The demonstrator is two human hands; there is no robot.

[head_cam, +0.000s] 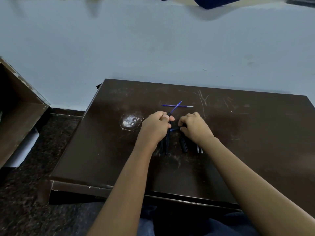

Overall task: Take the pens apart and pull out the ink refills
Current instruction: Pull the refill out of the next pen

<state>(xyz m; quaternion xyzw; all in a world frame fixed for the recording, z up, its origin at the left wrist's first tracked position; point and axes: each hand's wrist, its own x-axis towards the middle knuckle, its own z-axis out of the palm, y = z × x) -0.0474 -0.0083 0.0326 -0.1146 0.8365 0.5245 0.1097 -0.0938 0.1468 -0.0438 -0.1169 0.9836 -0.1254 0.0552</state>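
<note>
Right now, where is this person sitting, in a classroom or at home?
Probably a room at home, though I can't be sure. The person sits at a low, scratched dark table pushed against a plain wall, above a speckled floor, with an open wooden cabinet beside it.

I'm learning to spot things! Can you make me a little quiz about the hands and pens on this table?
1. True or false: a blue refill already lies loose on the table.
2. Which hand holds the pen with a blue refill sticking out? A) left hand B) right hand
3. Fill in: the right hand's fingers pinch a small dark ____.

Key: 1 true; 2 A; 3 pen part.
</note>
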